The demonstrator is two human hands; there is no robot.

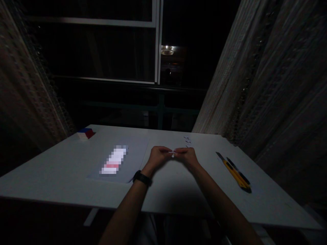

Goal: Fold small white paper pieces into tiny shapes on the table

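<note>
My left hand (159, 157) and my right hand (186, 157) meet above the middle of the white table (168, 197). Both are closed in a pinch, fingertips almost touching. Between them is a small white piece (173, 155) that looks like folded paper, mostly covered by the fingers. A dark watch (142, 178) is on my left wrist. Just beyond my right hand, a row of small dark marks or pieces (187, 139) shows on the tabletop, too small to make out.
On the left, a bright blurred-out rectangle (114, 160) lies on a pale sheet (138, 149). A blue, red and white block (85, 133) sits at the back left. To the right lie a yellow utility knife (235, 173) and a black pen (238, 171). Curtains (224, 68) flank a dark window.
</note>
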